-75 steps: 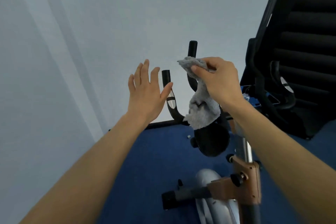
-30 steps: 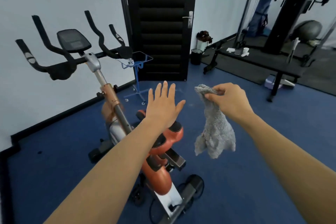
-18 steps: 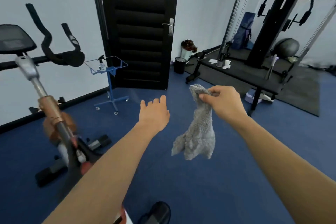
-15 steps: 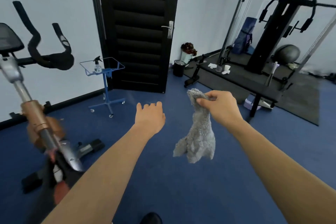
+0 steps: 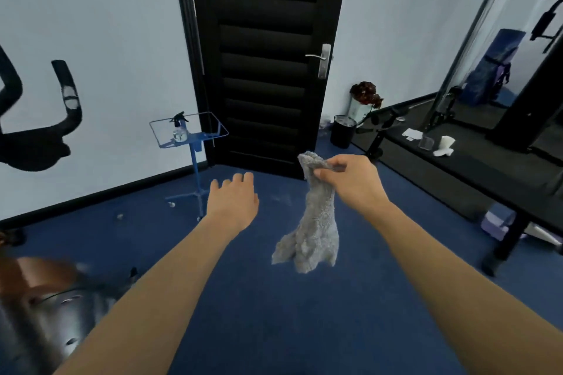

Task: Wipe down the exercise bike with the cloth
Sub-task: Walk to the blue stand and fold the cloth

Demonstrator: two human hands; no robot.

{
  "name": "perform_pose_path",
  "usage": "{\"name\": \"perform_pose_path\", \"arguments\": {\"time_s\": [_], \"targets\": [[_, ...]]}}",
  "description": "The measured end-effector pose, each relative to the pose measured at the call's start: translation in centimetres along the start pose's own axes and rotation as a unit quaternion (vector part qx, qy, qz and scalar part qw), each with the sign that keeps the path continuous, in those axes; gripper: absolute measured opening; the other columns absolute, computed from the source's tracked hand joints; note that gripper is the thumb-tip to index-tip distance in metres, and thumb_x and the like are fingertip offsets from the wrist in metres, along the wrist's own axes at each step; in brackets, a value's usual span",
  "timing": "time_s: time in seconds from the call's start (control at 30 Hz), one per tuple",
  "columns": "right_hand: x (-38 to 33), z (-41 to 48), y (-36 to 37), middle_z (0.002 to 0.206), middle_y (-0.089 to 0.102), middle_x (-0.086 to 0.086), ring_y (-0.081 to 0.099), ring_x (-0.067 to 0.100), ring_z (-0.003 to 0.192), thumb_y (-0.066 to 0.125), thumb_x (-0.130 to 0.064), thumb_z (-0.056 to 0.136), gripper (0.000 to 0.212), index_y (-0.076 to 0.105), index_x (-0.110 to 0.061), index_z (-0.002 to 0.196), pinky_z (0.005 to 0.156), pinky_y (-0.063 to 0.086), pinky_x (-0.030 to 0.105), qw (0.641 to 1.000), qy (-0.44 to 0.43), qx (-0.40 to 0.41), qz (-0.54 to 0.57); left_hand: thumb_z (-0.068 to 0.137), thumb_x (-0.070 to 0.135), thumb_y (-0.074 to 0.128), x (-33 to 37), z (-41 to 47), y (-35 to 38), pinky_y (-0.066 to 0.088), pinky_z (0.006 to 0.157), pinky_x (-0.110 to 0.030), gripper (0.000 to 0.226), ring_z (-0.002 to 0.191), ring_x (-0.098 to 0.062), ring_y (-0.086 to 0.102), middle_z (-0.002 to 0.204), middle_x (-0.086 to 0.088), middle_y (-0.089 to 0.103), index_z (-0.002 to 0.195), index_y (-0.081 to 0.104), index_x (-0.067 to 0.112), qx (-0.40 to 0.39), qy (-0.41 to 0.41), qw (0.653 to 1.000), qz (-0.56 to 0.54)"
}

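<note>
Head view: right hand (image 5: 353,183) pinches a fluffy grey cloth (image 5: 310,228) hanging limp; left hand (image 5: 233,201) is loose, empty.

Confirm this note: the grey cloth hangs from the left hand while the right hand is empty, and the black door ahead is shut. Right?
Not quite. The head view shows the grey cloth hanging from the right hand, pinched at its top; the left hand is the empty one. The black door is shut, as noted.
</note>
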State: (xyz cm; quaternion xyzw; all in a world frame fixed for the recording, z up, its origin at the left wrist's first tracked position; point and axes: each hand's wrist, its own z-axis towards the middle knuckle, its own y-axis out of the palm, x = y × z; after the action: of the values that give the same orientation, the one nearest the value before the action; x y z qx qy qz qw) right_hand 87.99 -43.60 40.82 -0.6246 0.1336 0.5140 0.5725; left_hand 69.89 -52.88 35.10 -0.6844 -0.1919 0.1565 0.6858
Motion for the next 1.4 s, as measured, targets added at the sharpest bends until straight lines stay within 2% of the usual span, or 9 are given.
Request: {"name": "perform_pose_path", "arguments": {"time_s": [0.1, 0.3, 0.37, 0.43, 0.5, 0.67, 0.93, 1.1, 1.4], "targets": [[1.2, 8.5, 0.9, 0.077, 0.069, 0.001, 0.061, 0.013, 0.065, 0.068, -0.025, 0.082, 0.006, 0.067, -0.024, 0.076, 0.051, 0.046, 0.023, 0.999, -0.012, -0.046, 0.009, 0.098, 0.029, 0.034, -0.4, 6.7, -0.7, 0.012, 0.114, -0.051, 0.046, 0.128, -0.028, 0.039, 0.143, -0.007, 0.037, 0.140, 0.025, 0.011, 0.023, -0.045, 0.999, 0.007], [1.5, 23.0, 6.3, 0.079, 0.070, 0.003, 0.066, 0.021, 0.074, 0.070, -0.023, 0.080, 0.003, 0.070, -0.022, 0.077, 0.054, 0.048, 0.024, 0.990, -0.028, -0.139, 0.017, 0.098, 0.032, 0.035, -4.8, 16.8, -1.7, -0.006, 0.111, -0.058, 0.050, 0.143, -0.025, 0.008, 0.156, -0.009, 0.011, 0.142, 0.023, 0.011, 0.055, -0.116, 0.991, 0.033], [1.3, 27.2, 9.1, 0.079, 0.070, 0.004, 0.065, 0.023, 0.074, 0.069, -0.023, 0.080, 0.004, 0.070, -0.021, 0.077, 0.055, 0.050, 0.027, 0.985, -0.040, -0.167, 0.012, 0.098, 0.032, 0.035, -6.9, 20.1, -1.4, -0.005, 0.111, -0.057, 0.052, 0.143, -0.025, 0.005, 0.156, -0.010, 0.007, 0.143, 0.020, 0.012, 0.053, -0.141, 0.988, 0.029], [0.9, 31.5, 12.1, 0.076, 0.070, 0.004, 0.063, 0.020, 0.065, 0.069, -0.024, 0.080, 0.004, 0.070, -0.021, 0.077, 0.055, 0.050, 0.031, 0.982, -0.044, -0.185, 0.016, 0.098, 0.032, 0.035, -9.2, 23.8, -1.0, -0.003, 0.112, -0.056, 0.053, 0.143, -0.026, 0.004, 0.156, -0.010, 0.007, 0.144, 0.018, 0.012, 0.045, -0.156, 0.986, 0.026], [0.6, 36.0, 15.3, 0.073, 0.069, 0.002, 0.058, 0.013, 0.058, 0.069, -0.024, 0.080, 0.005, 0.069, -0.023, 0.075, 0.051, 0.045, 0.026, 0.980, -0.052, -0.193, 0.023, 0.098, 0.032, 0.035, -11.8, 27.8, -0.3, -0.002, 0.113, -0.055, 0.055, 0.143, -0.026, 0.003, 0.156, -0.010, 0.007, 0.145, 0.015, 0.012, 0.041, -0.164, 0.985, 0.022], [-1.1, 46.8, 23.6, 0.080, 0.070, 0.001, 0.065, 0.015, 0.077, 0.070, -0.025, 0.080, 0.007, 0.071, -0.018, 0.081, 0.069, 0.053, 0.032, 0.977, -0.057, -0.201, 0.048, 0.098, 0.030, 0.037, -19.0, 38.5, -0.2, 0.001, 0.115, -0.049, 0.053, 0.143, -0.023, 0.009, 0.155, -0.009, 0.015, 0.144, 0.019, 0.013, 0.077, -0.159, 0.984, -0.024], [-4.5, 62.3, 33.0, 0.080, 0.067, -0.011, 0.061, 0.005, 0.077, 0.066, -0.019, 0.083, 0.006, 0.069, -0.023, 0.085, 0.065, 0.046, 0.019, 0.969, -0.083, -0.218, 0.084, 0.098, 0.031, 0.038, -27.6, 54.2, -2.2, 0.007, 0.115, -0.044, 0.046, 0.139, -0.024, 0.021, 0.153, -0.007, 0.025, 0.141, 0.029, 0.017, 0.105, -0.114, 0.987, -0.046], [-5.4, 71.5, 36.5, 0.088, 0.069, -0.006, 0.062, 0.006, 0.083, 0.059, -0.018, 0.089, 0.013, 0.069, -0.018, 0.097, 0.075, 0.049, 0.023, 0.959, -0.134, -0.236, 0.078, 0.096, 0.045, 0.034, -30.4, 62.1, -2.2, 0.008, 0.115, -0.044, 0.049, 0.138, -0.022, 0.025, 0.150, -0.004, 0.031, 0.139, 0.035, 0.020, 0.119, -0.118, 0.985, -0.047], [-7.7, 83.8, 41.1, 0.078, 0.063, -0.003, 0.058, 0.006, 0.069, 0.049, -0.024, 0.094, 0.015, 0.062, -0.018, 0.089, 0.062, 0.047, 0.022, 0.941, -0.193, -0.261, 0.097, 0.083, 0.070, 0.019, -32.7, 72.3, -2.0, -0.001, 0.115, -0.045, 0.077, 0.142, -0.019, 0.011, 0.154, -0.003, 0.022, 0.140, 0.032, 0.019, 0.145, -0.186, 0.969, -0.066]]}}
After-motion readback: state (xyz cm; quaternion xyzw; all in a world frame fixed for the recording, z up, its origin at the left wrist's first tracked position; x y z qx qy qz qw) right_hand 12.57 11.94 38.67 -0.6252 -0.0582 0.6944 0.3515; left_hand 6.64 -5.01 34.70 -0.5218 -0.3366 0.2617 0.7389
